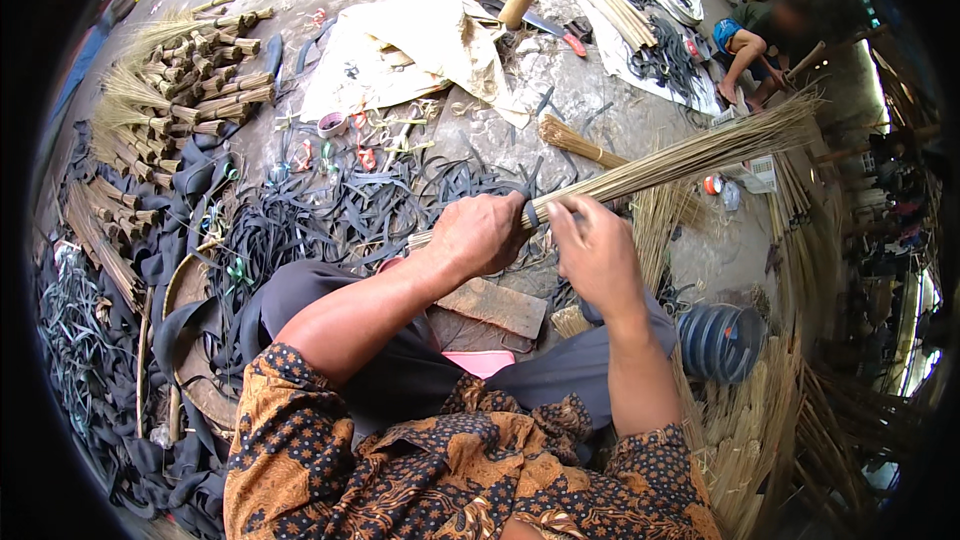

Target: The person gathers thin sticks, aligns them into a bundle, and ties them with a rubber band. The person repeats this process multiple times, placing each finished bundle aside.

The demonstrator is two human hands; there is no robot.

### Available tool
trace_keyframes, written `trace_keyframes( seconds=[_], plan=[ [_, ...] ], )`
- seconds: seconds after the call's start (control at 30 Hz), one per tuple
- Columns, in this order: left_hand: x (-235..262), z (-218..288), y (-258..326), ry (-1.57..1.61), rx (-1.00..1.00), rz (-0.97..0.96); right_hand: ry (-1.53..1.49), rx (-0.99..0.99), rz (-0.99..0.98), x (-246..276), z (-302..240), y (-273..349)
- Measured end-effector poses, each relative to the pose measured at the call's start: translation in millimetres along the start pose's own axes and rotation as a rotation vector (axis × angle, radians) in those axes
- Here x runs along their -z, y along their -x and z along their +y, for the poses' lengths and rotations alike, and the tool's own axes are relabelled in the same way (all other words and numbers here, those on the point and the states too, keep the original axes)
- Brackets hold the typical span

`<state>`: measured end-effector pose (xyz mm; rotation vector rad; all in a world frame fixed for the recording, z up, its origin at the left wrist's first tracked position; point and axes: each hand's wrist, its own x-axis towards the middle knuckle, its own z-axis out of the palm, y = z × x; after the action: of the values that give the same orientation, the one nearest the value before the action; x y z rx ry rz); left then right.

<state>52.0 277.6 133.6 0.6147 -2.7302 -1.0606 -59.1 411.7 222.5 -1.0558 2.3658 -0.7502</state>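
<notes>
Head view: A person in patterned brown-and-black sleeves holds a long bundle of thin, dry sticks (690,152) aslant above the lap, its cut ends to the near left and its tips to the far right. Straw-pale along most of its length, the bundle lies tight and narrow near the hands, then loosens into a wispy, darker brush of fine ends. A dark band (531,215) circles it between the hands. The left hand (485,233) is closed around the sticks just left of the band; the right hand (600,258), fingers curled, sits just right of it, though whether it pinches anything cannot be told. Black strips (300,220) litter the floor at left, near stacked bundles (205,90). A wooden block (495,307) lies below the hands.
</notes>
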Motion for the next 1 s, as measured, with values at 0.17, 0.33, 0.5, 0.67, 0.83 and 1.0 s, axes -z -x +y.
trace_keyframes(
  seconds=[0.17,0.33,0.5,0.67,0.83,1.0],
  plan=[
    [-6.7,-4.2,1.6,-0.022,-0.010,0.091,-0.100,-0.017,-0.084,-24.3,-3.0,-34.4],
    [-2.6,-10.7,0.5,-0.071,0.022,0.060,-0.463,0.007,-0.095,-40.2,11.0,-23.9],
    [-13.0,-13.8,-7.5,-0.101,0.040,0.212,-0.792,-0.037,-0.048,-61.2,28.1,-4.0],
    [-9.2,-8.7,-10.5,-0.139,-0.018,0.270,-0.496,0.175,-0.046,-55.2,35.7,8.9],
    [21.7,-9.5,-13.5,0.233,0.156,0.060,-0.521,0.145,-0.075,-37.8,48.7,27.3],
    [28.3,-2.9,-3.8,0.580,0.050,-0.090,-0.775,0.047,-0.139,-28.5,56.4,23.6]
  ],
)
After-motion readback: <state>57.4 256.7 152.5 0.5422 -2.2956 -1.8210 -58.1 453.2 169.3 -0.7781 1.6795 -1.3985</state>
